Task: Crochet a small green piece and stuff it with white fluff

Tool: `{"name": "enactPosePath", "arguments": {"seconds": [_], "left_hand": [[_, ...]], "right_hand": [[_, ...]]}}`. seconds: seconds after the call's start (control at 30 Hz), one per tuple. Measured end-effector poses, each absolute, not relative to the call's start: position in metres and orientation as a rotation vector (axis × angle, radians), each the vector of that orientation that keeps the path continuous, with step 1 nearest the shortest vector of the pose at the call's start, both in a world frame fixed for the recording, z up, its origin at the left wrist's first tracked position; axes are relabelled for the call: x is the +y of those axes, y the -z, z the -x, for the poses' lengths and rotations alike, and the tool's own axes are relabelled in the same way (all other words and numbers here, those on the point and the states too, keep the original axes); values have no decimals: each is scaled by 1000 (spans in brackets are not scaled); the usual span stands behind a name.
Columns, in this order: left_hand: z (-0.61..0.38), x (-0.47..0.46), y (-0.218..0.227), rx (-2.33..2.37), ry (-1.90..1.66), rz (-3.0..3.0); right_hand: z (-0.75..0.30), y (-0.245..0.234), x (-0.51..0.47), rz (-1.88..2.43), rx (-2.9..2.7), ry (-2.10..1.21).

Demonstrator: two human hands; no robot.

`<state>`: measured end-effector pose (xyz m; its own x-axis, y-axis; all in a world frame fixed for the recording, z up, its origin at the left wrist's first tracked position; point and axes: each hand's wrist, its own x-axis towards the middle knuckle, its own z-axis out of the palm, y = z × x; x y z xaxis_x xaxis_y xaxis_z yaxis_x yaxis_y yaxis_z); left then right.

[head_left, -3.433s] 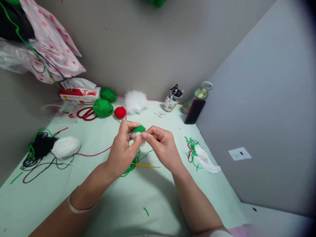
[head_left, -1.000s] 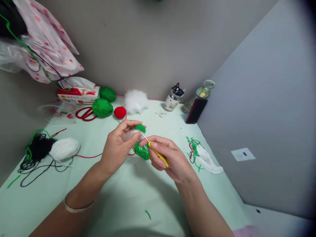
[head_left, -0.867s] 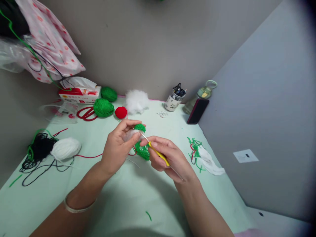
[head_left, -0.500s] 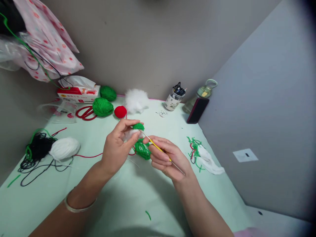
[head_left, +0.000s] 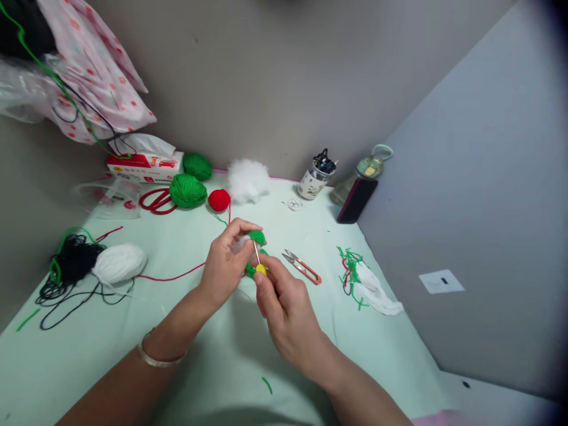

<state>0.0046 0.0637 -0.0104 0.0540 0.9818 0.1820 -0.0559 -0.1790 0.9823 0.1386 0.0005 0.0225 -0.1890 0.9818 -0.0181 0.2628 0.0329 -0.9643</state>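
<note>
Between the thumb and fingers of my left hand (head_left: 224, 266) is a small green crochet piece (head_left: 256, 238) with white stuffing (head_left: 239, 243) showing at its side. My right hand (head_left: 286, 302) grips a crochet hook (head_left: 260, 269) by its yellow handle. The hook's metal shaft points up and its tip meets the green piece; the exact stitch is too small to make out. Some green yarn (head_left: 251, 270) shows below, partly covered by my fingers. Thread snips (head_left: 302, 267) with orange handles lie on the table to the right of my hands.
At the back stand a tissue box (head_left: 146, 168), green yarn balls (head_left: 189, 190), a red ball (head_left: 219, 200), fluffy stuffing (head_left: 247, 180), a pen cup (head_left: 314, 177), a bottle (head_left: 344, 189) and a phone (head_left: 357, 200). White yarn (head_left: 119, 263) lies left, yarn scraps (head_left: 350, 266) right.
My right hand has turned over and moved left, so the hook now points more steeply upward. My left hand and the crochet piece shifted slightly right and down. The snips have come into view.
</note>
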Motion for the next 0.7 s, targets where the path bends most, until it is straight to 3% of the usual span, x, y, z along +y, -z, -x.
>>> {"name": "enactPosePath", "arguments": {"seconds": [0.23, 0.37, 0.43, 0.6, 0.7], "left_hand": [[1, 65, 11, 942, -1402, -1171], [3, 73, 14, 939, -1369, -938], [3, 74, 11, 875, -1333, -873], [2, 67, 4, 774, -1199, -947], [0, 62, 4, 802, -1178, -1073]], "right_hand": [[-149, -22, 21, 622, -845, -2218], [-149, -21, 12, 296, -1034, -2541], [-153, -23, 11, 412, -1120, -2322], [-171, -29, 27, 963, -1212, -1391], [-171, -26, 33, 1125, -1346, -1123]]}}
